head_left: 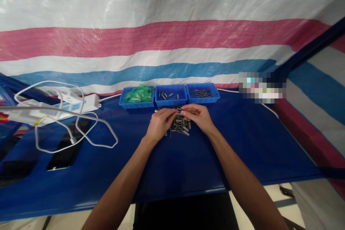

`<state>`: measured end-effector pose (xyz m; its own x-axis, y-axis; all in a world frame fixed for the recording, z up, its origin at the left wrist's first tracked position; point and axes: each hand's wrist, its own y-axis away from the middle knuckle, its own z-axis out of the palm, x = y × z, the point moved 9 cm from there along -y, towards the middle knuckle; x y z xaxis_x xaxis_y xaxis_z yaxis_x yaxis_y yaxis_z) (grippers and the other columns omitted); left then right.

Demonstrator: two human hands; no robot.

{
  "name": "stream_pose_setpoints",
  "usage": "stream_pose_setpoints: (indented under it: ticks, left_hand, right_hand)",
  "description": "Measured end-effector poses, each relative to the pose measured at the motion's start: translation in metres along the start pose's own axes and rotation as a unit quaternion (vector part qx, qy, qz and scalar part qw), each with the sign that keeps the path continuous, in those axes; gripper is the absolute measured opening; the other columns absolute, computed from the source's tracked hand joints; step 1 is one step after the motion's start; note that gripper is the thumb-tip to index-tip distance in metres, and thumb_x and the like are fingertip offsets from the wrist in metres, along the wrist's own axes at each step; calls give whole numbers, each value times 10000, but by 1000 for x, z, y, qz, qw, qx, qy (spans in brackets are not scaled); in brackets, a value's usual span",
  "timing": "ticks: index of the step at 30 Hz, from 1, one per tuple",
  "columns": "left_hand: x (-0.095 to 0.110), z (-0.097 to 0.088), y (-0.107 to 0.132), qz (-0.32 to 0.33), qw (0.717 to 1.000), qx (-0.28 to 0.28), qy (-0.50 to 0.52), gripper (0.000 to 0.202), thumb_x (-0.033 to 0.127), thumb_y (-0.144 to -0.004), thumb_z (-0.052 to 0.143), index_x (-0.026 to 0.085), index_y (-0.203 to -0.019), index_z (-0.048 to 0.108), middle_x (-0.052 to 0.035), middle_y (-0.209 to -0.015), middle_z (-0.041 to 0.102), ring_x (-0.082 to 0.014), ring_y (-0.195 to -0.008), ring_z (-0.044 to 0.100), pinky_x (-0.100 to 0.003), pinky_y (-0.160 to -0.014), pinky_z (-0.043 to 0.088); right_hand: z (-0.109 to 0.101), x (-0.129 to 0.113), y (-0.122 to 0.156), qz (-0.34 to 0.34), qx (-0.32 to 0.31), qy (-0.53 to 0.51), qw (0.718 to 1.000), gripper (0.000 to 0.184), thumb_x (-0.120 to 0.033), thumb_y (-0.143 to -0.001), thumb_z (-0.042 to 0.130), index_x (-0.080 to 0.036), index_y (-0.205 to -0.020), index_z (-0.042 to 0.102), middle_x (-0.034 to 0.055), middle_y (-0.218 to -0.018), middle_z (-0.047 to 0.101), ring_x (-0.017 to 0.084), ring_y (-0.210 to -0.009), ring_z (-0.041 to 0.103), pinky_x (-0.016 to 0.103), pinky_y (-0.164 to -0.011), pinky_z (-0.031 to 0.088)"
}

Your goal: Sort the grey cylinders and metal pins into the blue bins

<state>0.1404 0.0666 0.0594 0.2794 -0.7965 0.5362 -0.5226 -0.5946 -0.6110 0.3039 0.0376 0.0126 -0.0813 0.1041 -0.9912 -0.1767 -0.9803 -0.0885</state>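
Note:
My left hand [159, 124] and my right hand [198, 116] meet over a pile of small metal parts [181, 125] on the blue table [188, 161]. Both hands have their fingertips pinched together on small pieces between them, too small to name. Behind the pile stand three blue trays in a row. The left tray [137, 96] holds green pieces, the middle tray [170, 95] a few grey cylinders, and the right tray [202, 93] thin dark pins.
A white power strip [77, 105] with looping white cables [88, 133] lies at the left, beside a black phone [68, 149]. A striped tarpaulin [161, 36] forms the back wall. The table's front edge runs near my forearms.

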Motion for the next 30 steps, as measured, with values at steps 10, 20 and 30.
stream_pose_setpoints:
  ticks: [10, 20, 30]
  left_hand:
    - [-9, -7, 2, -39, 998, 18, -51, 176, 272, -977, 684, 213, -1126, 758, -61, -1055, 812, -210, -958, 774, -332, -901, 615]
    - [-22, 18, 6, -85, 976, -95, -179, 273, 256, -1003, 600, 189, -1229, 738, -119, -1297, 743, -313, -1238, 672, -503, -1057, 528]
    - [-26, 23, 7, -78, 983, -100, -137, 253, 150, -972, 591, 194, -1162, 752, -101, -1170, 759, -272, -1074, 689, -447, -961, 564]
  right_hand:
    - [-5, 6, 0, 12, 32, -2, 999, 281, -428, -741, 893, -226, -925, 829, 48, -822, 809, 181, -635, 709, 291, -569, 542]
    - [-45, -13, -1, -89, 162, 70, 980, 477, -394, -804, 833, -274, -1253, 730, 99, -1363, 710, 227, -951, 745, 361, -756, 636]
    - [-43, -7, -3, -77, 144, 87, 983, 357, -411, -843, 788, -250, -1157, 735, 100, -1263, 746, 201, -790, 741, 343, -660, 612]
